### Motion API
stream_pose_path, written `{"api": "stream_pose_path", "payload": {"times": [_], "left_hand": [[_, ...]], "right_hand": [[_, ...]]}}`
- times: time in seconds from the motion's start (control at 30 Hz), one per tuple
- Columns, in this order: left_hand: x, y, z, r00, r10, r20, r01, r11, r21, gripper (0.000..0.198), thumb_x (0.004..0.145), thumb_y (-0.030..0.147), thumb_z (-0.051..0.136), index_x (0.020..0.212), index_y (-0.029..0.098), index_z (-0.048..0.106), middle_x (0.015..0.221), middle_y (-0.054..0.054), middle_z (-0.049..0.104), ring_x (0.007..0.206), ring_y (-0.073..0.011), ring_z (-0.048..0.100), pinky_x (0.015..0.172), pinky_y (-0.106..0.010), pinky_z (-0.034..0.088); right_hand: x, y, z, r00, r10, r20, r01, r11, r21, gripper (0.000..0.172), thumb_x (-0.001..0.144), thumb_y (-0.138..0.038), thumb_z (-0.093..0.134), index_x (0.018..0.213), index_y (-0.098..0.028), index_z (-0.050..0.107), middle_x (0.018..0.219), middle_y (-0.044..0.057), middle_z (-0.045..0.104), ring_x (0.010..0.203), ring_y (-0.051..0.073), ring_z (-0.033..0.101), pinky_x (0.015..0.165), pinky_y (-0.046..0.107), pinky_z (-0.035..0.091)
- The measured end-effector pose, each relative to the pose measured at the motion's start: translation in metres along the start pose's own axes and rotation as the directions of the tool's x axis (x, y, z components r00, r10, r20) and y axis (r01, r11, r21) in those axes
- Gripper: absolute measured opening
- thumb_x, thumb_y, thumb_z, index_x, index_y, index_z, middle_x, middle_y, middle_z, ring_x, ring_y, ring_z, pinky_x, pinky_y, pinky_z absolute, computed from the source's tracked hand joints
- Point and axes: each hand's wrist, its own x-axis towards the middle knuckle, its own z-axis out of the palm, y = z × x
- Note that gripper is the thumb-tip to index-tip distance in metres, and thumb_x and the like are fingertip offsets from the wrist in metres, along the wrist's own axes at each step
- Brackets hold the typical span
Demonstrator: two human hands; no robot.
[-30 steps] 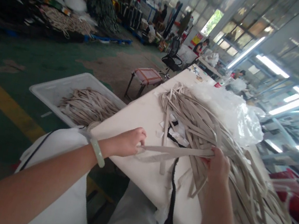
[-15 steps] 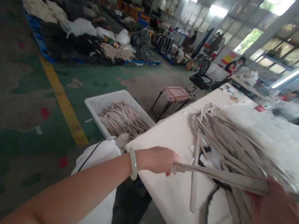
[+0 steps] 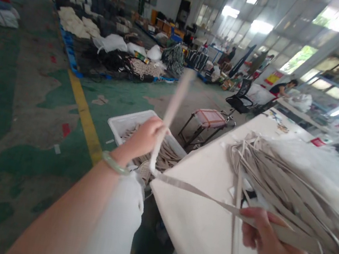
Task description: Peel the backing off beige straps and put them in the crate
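Note:
A beige fabric strip runs between my two hands over the corner of the white table. My left hand, with a pale green bangle on its wrist, is closed on the strip, and one blurred length stands up above the fingers. My right hand pinches the same strip farther along, with a folded length passing beyond it. To the right lies a heap of similar beige strips. Below and behind my left hand sits a white plastic bin holding more strips.
A stool with a pink top and a black office chair stand past the table. Clear plastic sheeting covers the table's far right. Piled materials lie left of centre. A person sits farther off.
My left hand has moved left and up, off the table toward the bin, drawing its part of the strip along. My right hand has shifted left, still gripping. The view has turned slightly left.

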Motion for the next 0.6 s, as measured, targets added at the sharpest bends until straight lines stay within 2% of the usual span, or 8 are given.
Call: {"api": "stream_pose_path", "payload": {"times": [0.03,0.07,0.1,0.2,0.3,0.4,0.53,0.6], "left_hand": [[0.002,-0.022,-0.02,0.973,-0.2,-0.12,0.17,0.96,-0.222,0.013,0.089,0.02,0.056,0.084,0.013,0.066,0.08,-0.003,0.055,0.078,-0.0144,0.054,0.068,-0.023,0.049],[0.0,-0.046,-0.038,0.873,-0.437,-0.219,0.29,0.823,-0.488,0.01,0.087,0.02,0.061,0.083,0.012,0.065,0.074,0.0,0.053,0.069,-0.0106,0.051,0.056,-0.017,0.044],[-0.005,-0.07,-0.053,0.721,-0.655,-0.227,0.328,0.61,-0.722,0.007,0.084,0.016,0.066,0.081,0.011,0.063,0.072,0.001,0.053,0.063,-0.0075,0.048,0.049,-0.013,0.037],[-0.031,-0.14,-0.074,0.521,-0.829,-0.204,0.373,0.435,-0.819,0.009,0.09,0.007,0.054,0.082,0.009,0.058,0.071,0.002,0.05,0.056,-0.0036,0.045,0.043,-0.01,0.031],[-0.046,-0.191,-0.069,0.356,-0.916,-0.186,0.391,0.326,-0.86,0.01,0.094,0.02,0.056,0.096,0.011,0.059,0.08,0.0,0.056,0.057,-0.0058,0.049,0.046,-0.016,0.042],[-0.022,-0.22,-0.063,0.307,-0.934,-0.18,0.38,0.293,-0.877,0.024,0.094,0.029,0.058,0.112,0.013,0.059,0.099,-0.006,0.062,0.075,-0.0126,0.061,0.062,-0.026,0.055],[0.05,-0.228,-0.068,0.37,-0.909,-0.19,0.368,0.332,-0.869,0.033,0.093,0.032,0.058,0.12,0.014,0.057,0.115,-0.009,0.061,0.094,-0.0196,0.063,0.078,-0.037,0.056],[0.08,-0.223,-0.069,0.418,-0.889,-0.184,0.386,0.358,-0.85,0.034,0.093,0.031,0.058,0.122,0.014,0.056,0.118,-0.01,0.06,0.097,-0.0202,0.062,0.081,-0.04,0.056]], "right_hand": [[-0.001,0.004,0.002,0.998,0.061,0.025,-0.062,0.997,0.055,0.04,0.081,-0.054,0.067,0.08,-0.014,0.071,0.05,0.004,0.058,0.037,0.011,0.048,0.033,0.021,0.037],[-0.002,0.008,0.005,0.991,0.12,0.059,-0.125,0.987,0.098,0.039,0.077,-0.053,0.072,0.08,-0.014,0.072,0.053,0.006,0.062,0.038,0.011,0.05,0.033,0.021,0.038],[-0.004,0.014,0.01,0.98,0.171,0.1,-0.183,0.974,0.131,0.039,0.074,-0.052,0.075,0.08,-0.014,0.073,0.058,0.008,0.065,0.041,0.013,0.054,0.035,0.021,0.04],[-0.008,0.034,0.037,0.931,0.282,0.234,-0.327,0.928,0.182,0.039,0.068,-0.051,0.08,0.079,-0.014,0.075,0.073,0.014,0.072,0.058,0.019,0.066,0.042,0.021,0.048],[-0.004,0.055,0.074,0.873,0.361,0.327,-0.43,0.887,0.168,0.043,0.064,-0.052,0.082,0.082,-0.014,0.076,0.077,0.014,0.074,0.068,0.022,0.071,0.053,0.025,0.055],[0.017,0.067,0.112,0.843,0.395,0.364,-0.478,0.861,0.172,0.047,0.06,-0.051,0.085,0.085,-0.013,0.076,0.076,0.013,0.075,0.071,0.023,0.072,0.068,0.032,0.059],[0.06,0.063,0.149,0.869,0.371,0.328,-0.464,0.843,0.274,0.05,0.057,-0.05,0.086,0.087,-0.012,0.073,0.081,0.011,0.076,0.078,0.022,0.073,0.08,0.034,0.059],[0.075,0.06,0.156,0.861,0.415,0.294,-0.487,0.838,0.245,0.056,0.061,-0.047,0.083,0.101,-0.011,0.069,0.082,0.011,0.075,0.077,0.022,0.073,0.078,0.034,0.06]]}}
